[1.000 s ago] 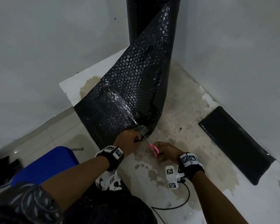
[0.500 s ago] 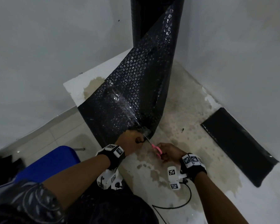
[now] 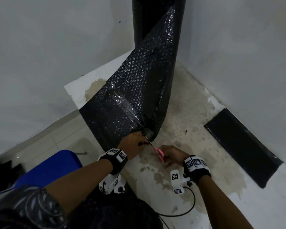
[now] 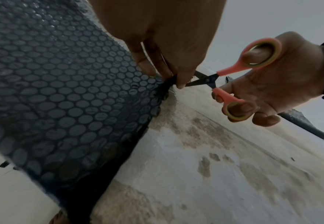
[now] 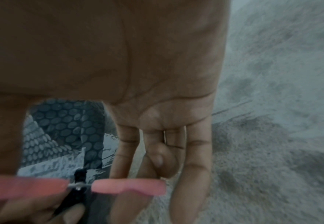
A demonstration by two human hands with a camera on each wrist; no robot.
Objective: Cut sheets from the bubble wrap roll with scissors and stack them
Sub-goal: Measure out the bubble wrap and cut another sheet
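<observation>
Big black bubble wrap roll (image 3: 157,22) stands upright in the corner, its loose sheet (image 3: 129,103) draping down toward the person. Left hand (image 3: 133,146) pinches the sheet's bottom edge. Right hand (image 3: 172,155) grips pink scissors (image 4: 231,78), blades apart, pointing into that edge.

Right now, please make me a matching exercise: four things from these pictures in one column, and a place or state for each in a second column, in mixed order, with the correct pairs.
Things
1. scissors
2. bubble wrap roll
3. cut sheet
4. left hand

Places or states
A. lies flat beside the right wall
B. pinches the lower edge of the hanging wrap
C. stands upright in the corner
D. held by the right hand, blades open at the wrap's edge

Pairs: 1-D, 2-C, 3-A, 4-B
</observation>
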